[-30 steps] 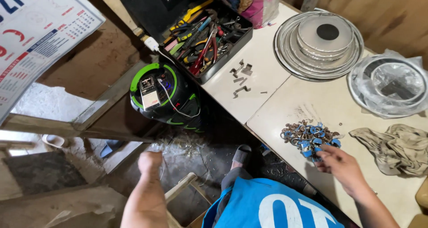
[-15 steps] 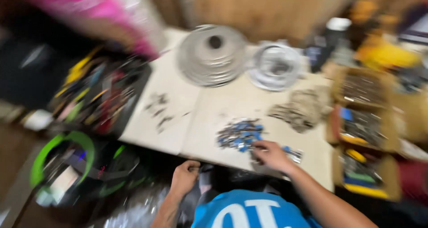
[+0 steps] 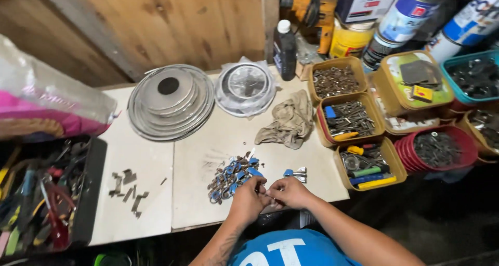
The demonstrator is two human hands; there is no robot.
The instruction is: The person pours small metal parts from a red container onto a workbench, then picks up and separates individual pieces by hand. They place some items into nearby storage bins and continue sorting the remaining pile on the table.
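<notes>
left hand (image 3: 248, 197) and right hand (image 3: 291, 192) meet fingertip to fingertip, grip pinched, contents hidden | blue-and-metal parts pile (image 3: 231, 175) just above | tubs (image 3: 358, 119) of hardware upper right

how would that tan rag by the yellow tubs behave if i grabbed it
The rag lies crumpled in soft folds, so it would probably hang limp and feel light. Flat on the table, it seems unlikely to roll, and a push would probably bunch it.

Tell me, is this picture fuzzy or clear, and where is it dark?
Head view: sharp across the white tabletop, the pile of small blue and silver metal parts crisp beside the left hand and right hand; the stacked shiny round metal lids catch soft glare; the floor at lower right is in deep shadow; edges bend slightly.
</notes>
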